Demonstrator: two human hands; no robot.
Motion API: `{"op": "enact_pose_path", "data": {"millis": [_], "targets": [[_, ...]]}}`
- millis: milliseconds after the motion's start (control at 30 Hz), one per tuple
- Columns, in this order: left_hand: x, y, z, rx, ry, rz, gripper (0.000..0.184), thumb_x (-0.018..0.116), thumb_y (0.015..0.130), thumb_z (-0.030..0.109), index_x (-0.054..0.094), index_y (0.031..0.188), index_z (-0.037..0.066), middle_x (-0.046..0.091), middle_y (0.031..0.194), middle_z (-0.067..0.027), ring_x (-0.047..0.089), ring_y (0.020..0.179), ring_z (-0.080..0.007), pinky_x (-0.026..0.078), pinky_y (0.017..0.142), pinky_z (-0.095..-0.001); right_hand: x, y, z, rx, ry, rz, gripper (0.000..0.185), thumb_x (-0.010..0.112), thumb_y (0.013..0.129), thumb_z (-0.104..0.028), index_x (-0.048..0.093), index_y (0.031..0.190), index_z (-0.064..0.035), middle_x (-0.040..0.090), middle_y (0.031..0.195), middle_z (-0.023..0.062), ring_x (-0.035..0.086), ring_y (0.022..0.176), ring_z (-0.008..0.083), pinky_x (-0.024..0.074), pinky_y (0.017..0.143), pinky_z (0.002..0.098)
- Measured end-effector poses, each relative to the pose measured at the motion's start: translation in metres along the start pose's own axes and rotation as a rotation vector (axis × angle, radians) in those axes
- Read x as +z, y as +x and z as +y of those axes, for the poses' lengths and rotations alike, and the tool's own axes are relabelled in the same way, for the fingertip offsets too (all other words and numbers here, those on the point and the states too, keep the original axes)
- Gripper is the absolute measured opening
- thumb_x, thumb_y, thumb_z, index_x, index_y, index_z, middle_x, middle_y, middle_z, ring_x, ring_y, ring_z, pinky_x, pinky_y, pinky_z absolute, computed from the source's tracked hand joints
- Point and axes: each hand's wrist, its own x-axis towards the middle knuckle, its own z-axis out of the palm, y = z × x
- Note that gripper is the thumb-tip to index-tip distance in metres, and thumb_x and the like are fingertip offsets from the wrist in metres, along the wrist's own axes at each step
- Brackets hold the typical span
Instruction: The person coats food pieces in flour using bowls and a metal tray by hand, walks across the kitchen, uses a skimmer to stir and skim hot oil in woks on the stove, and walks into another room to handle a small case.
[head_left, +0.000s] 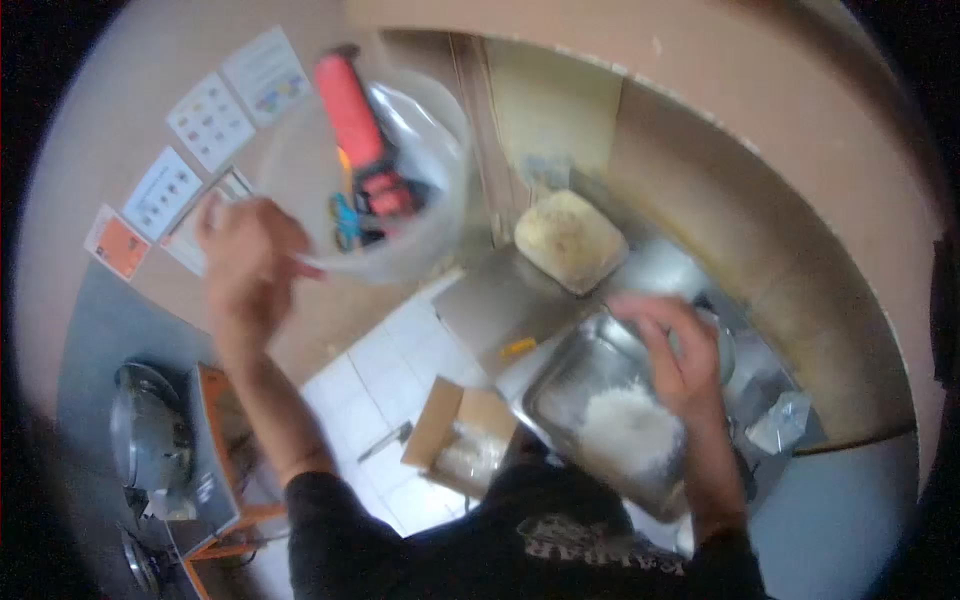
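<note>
One clear tub (425,255) sits just to the right of the left hand (255,245) as I look down through the head camera, its near edge close by the fingertips. That hand is curled, with one small red piece (310,268) showing at its fingers; blur keeps me from telling whether it grips this or the tub. Inside the tub I count one red tool (352,108) with a dark tip and one pair of teal-handled scissors (345,222).

One metal tray (545,400) lies well apart from the tub, bearing one mound of white powder (630,430). My view puts the right hand (675,345) over the tray's far right part, beyond the powder, fingers partly bent; I cannot tell if it holds anything.

Farther out, I see one squarish container of pale yellowish stuff (570,243) beyond the tray, one small yellow item (518,348) near the tray's left corner, and one open cardboard box (435,420) lower down. Five sheets of paper (210,120) line the tan surface past the left hand, one partly hidden by it.
</note>
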Motion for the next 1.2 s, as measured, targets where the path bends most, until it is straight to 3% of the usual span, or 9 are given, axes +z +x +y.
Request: {"op": "enact_pose_path", "data": {"millis": [33,100,233,267,400,500,700,1000,1200], "targets": [[0.014,-0.021,0.017,0.037,0.137,-0.126,0.015,0.07,0.063,0.012,0.06,0.073,0.016,0.06,0.079,-0.0001,0.06,0.092,-0.0202,0.026,0.106,-0.0497,0.017,0.026,-0.004,-0.156,-0.055,-0.013,0.025,0.061,0.087,-0.006,0.064,0.111,-0.0036,0.066,0.107,0.0146,0.063,0.101,0.0291,0.0486,0.087,0.0363],[0.061,-0.071,0.041,0.045,0.009,-0.105,0.015,0.069,0.064,0.01,0.061,0.074,0.018,0.061,0.08,0.003,0.06,0.094,-0.0171,0.023,0.106,-0.0496,0.057,0.066,-0.008,-0.183,-0.08,-0.012,0.035,0.069,0.081,-0.012,0.062,0.115,-0.0048,0.064,0.108,0.014,0.06,0.103,0.0307,0.0471,0.089,0.0386],[0.135,-0.148,0.095,-0.205,-0.206,-0.204,0.021,0.068,0.065,0.006,0.062,0.08,0.02,0.062,0.082,0.0054,0.058,0.09,-0.0162,0.025,0.097,-0.0474,0.093,0.083,0.058,-0.204,-0.362,-0.151,0.048,0.076,0.074,-0.023,0.06,0.117,-0.0066,0.063,0.11,0.0138,0.057,0.105,0.03,0.0433,0.09,0.0417],[0.148,-0.164,0.106,-0.199,-0.206,-0.213,0.021,0.068,0.066,0.006,0.062,0.081,0.02,0.062,0.083,0.006,0.058,0.09,-0.0156,0.025,0.096,-0.0466,0.101,0.075,0.068,-0.256,-0.408,-0.113,0.042,0.077,0.072,-0.03,0.067,0.106,-0.0072,0.06,0.114,0.0136,0.055,0.107,0.0293,0.0408,0.089,0.0436],[0.188,-0.204,0.133,-0.214,-0.236,-0.255,0.022,0.066,0.066,0.005,0.063,0.082,0.02,0.062,0.087,0.0078,0.057,0.091,-0.0136,0.026,0.094,-0.0444,0.153,0.046,0.12,-0.106,-0.633,-0.262,0.021,0.074,0.071,-0.027,0.073,0.08,-0.0086,0.054,0.119,0.0126,0.049,0.108,0.0313,0.0381,0.088,0.0493],[0.221,-0.226,0.137,-0.215,-0.268,-0.275,0.023,0.066,0.066,0.006,0.063,0.083,0.02,0.062,0.088,0.0087,0.056,0.093,-0.0126,0.026,0.092,-0.0434,0.187,0.03,0.178,-0.006,-0.757,-0.384,0.016,0.072,0.069,-0.021,0.074,0.081,-0.0101,0.055,0.119,0.0092,0.049,0.112,0.0297,0.0381,0.089,0.0504],[0.259,-0.253,0.142,-0.215,-0.311,-0.381,0.027,0.066,0.066,0.005,0.062,0.088,0.02,0.062,0.093,0.0091,0.055,0.097,-0.0135,0.027,0.088,-0.0436,0.182,0.028,0.222,0.154,-0.457,-0.264,0.01,0.071,0.069,-0.013,0.073,0.078,-0.0135,0.062,0.108,0.0016,0.057,0.105,0.0244,0.0425,0.088,0.0455],[0.315,-0.263,0.15,-0.174,-0.315,-0.415,0.027,0.063,0.069,0.005,0.061,0.092,0.02,0.061,0.094,0.0087,0.055,0.1,-0.0143,0.027,0.087,-0.0438,0.173,0.033,0.253,0.216,-0.047,-0.027,0.016,0.072,0.076,-0.01,0.058,0.08,-0.0036,0.064,0.078,0.0135,0.064,0.076,0.0331,0.0497,0.068,0.0415],[0.363,-0.274,0.142,-0.196,-0.28,-0.352,0.02,0.067,0.071,0.007,0.063,0.085,0.021,0.064,0.089,0.0083,0.057,0.099,-0.015,0.026,0.09,-0.0444,0.154,0.043,0.255,0.256,0.078,0.22,0.012,0.066,0.084,-0.005,0.055,0.09,-0.0034,0.065,0.074,0.0118,0.066,0.066,0.0248,0.0497,0.06,0.0343]]}}
